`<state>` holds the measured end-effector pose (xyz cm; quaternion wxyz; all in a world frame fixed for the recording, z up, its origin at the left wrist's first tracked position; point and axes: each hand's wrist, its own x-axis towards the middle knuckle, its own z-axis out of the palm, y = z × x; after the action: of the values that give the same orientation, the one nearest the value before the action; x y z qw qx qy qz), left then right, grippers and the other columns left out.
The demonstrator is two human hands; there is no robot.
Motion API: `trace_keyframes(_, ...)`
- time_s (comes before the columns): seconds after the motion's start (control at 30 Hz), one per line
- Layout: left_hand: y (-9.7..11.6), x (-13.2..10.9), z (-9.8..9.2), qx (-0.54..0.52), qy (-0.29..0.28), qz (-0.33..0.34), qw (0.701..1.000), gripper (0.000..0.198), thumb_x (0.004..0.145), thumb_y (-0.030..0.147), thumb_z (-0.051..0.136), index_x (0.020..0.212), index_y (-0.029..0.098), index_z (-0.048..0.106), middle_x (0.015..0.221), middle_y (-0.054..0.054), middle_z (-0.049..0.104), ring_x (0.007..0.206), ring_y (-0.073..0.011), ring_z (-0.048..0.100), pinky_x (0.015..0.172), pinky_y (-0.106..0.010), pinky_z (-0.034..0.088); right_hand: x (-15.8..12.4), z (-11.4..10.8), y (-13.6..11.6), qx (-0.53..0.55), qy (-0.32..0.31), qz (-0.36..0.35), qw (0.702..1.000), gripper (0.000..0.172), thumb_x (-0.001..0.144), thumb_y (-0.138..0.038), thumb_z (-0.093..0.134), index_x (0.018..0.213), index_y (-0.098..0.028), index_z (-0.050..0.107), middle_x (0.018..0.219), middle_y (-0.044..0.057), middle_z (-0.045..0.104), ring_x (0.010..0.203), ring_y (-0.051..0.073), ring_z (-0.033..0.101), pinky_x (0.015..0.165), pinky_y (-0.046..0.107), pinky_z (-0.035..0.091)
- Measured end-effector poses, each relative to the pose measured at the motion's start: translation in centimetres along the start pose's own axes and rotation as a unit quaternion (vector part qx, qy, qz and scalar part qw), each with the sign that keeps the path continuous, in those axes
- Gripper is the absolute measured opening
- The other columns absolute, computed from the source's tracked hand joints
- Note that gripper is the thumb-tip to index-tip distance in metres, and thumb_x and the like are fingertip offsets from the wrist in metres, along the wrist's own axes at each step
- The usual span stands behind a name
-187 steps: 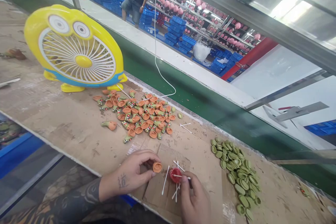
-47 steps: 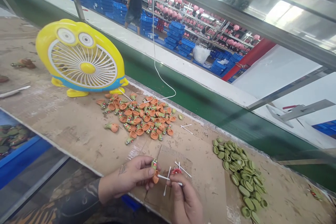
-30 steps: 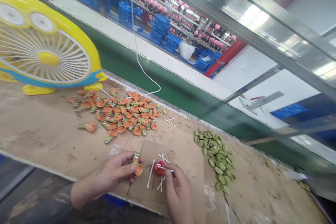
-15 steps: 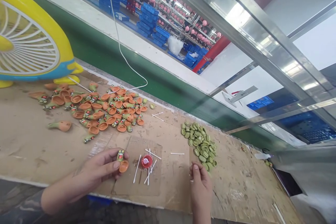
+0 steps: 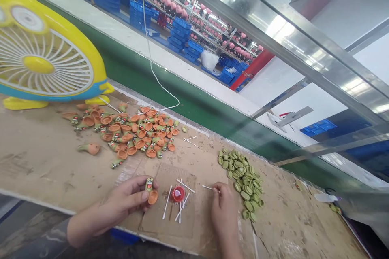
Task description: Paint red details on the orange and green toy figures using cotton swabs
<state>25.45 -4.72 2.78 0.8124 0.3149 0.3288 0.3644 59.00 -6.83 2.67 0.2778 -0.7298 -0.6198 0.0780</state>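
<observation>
Moved since the earlier frame: right hand (image 5: pixel 224 206), brought left to the right end of a cotton swab (image 5: pixel 207 187). Bunched fingertips there; couldn't tell whether pinching or just touching. Saw swab pointing left from fingers, long axis roughly left-right, left hand (image 5: pixel 133 197) farther away. Pinched orange-and-green figurine (image 5: pixel 152 197) between left thumb and fingers, left of red pot (image 5: pixel 178 200). Farther off, spotted figurine pile (image 5: pixel 141 133) at left, green oval pieces (image 5: pixel 240 178) at right.
</observation>
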Motion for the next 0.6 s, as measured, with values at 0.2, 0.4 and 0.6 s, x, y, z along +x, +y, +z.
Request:
trace_keyframes(0.2, 0.1, 0.0, 0.1, 0.012, -0.007, 0.001, 1.000, 0.049, 0.074, 0.054, 0.088, 0.105, 0.019, 0.073, 0.086, -0.001, 0.066, 0.076, -0.0150, 0.057, 0.069, -0.028, 0.046, -0.2, 0.3, 0.6, -0.030, 0.009, -0.001, 1.000, 0.019, 0.089, -0.027, 0.053, 0.083, -0.023, 0.071, 0.100, 0.013, 0.070, 0.094, 0.033, 0.060, 0.087, 0.046, 0.045)
trace_keyframes(0.4, 0.4, 0.1, 0.4, 0.023, -0.023, 0.011, 0.999, 0.052, 0.071, 0.058, 0.088, 0.100, 0.017, 0.072, 0.082, -0.001, 0.065, 0.073, -0.0156, 0.057, 0.067, -0.028, 0.047, -1.0, -0.9, -1.0, -0.003, 0.014, -0.009, 1.000, 0.024, 0.100, -0.033, 0.046, 0.090, -0.021, 0.065, 0.089, 0.009, 0.069, 0.085, 0.028, 0.063, 0.075, 0.038, 0.048)
trace_keyframes(0.6, 0.7, 0.0, 0.5, 0.040, -0.018, 0.014, 0.999, 0.051, 0.072, 0.058, 0.087, 0.099, 0.018, 0.071, 0.084, -0.001, 0.064, 0.074, -0.0154, 0.058, 0.068, -0.029, 0.048, -2.4, -2.4, -6.3, 0.092, -0.094, -0.115, 0.985, 0.024, 0.106, -0.032, 0.047, 0.099, -0.024, 0.069, 0.097, 0.006, 0.068, 0.091, 0.022, 0.065, 0.080, 0.032, 0.051)
